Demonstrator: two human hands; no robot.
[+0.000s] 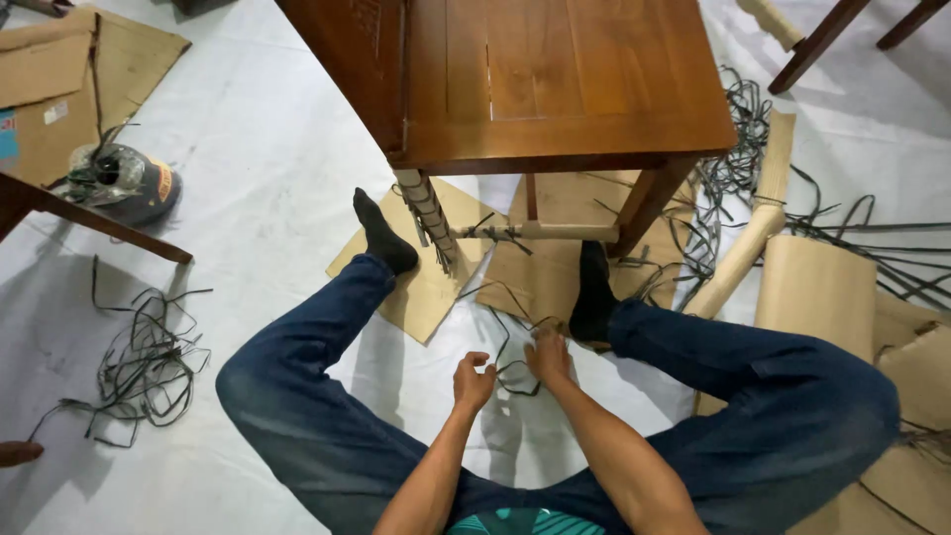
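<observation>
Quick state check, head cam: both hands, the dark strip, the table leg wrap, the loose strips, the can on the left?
Left hand: fingers curled, pinching the dark strip.
Right hand: fingers closed on the same strip.
Dark strip: loose, looped between the hands on the floor.
Table leg: partly wrapped, ends dangling.
Strip pile: tangled, lying loose on the floor.
Can: tipped on its side, strips at its mouth.
Cardboard sheets: flat under the table.

Both hands, left hand (473, 379) and right hand (548, 359), apparently pinch dark strips (515, 369) below the wooden table (555, 89).
</observation>
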